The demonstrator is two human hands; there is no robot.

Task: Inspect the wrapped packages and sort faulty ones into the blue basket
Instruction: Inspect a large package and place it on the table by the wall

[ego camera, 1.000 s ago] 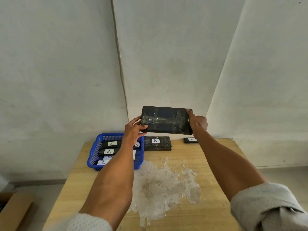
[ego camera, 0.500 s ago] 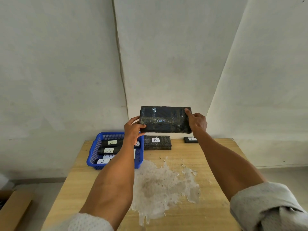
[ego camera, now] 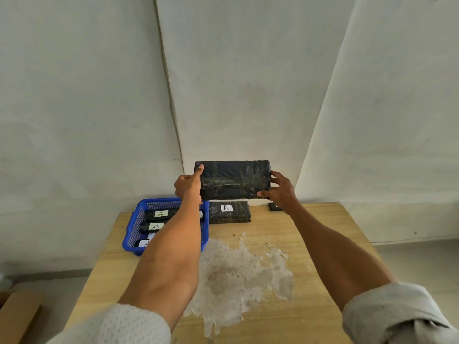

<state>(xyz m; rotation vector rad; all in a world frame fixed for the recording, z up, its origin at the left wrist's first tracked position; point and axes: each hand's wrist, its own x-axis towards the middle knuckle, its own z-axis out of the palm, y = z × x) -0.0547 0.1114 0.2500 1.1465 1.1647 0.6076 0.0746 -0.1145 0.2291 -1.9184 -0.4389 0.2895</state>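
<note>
here, left hand and right hand clasp, fingers curled, a black wrapped package at 12 o'clock above the blue basket.

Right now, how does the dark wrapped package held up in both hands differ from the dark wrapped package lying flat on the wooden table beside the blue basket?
The held dark wrapped package is lifted in the air, gripped at its ends by the left hand and right hand; the dark wrapped package on the wooden table lies flat, untouched. The table package shows a white label marked A; the held one's visible face shows no label. Both are dark, rectangular and wrapped in shiny film.
</note>
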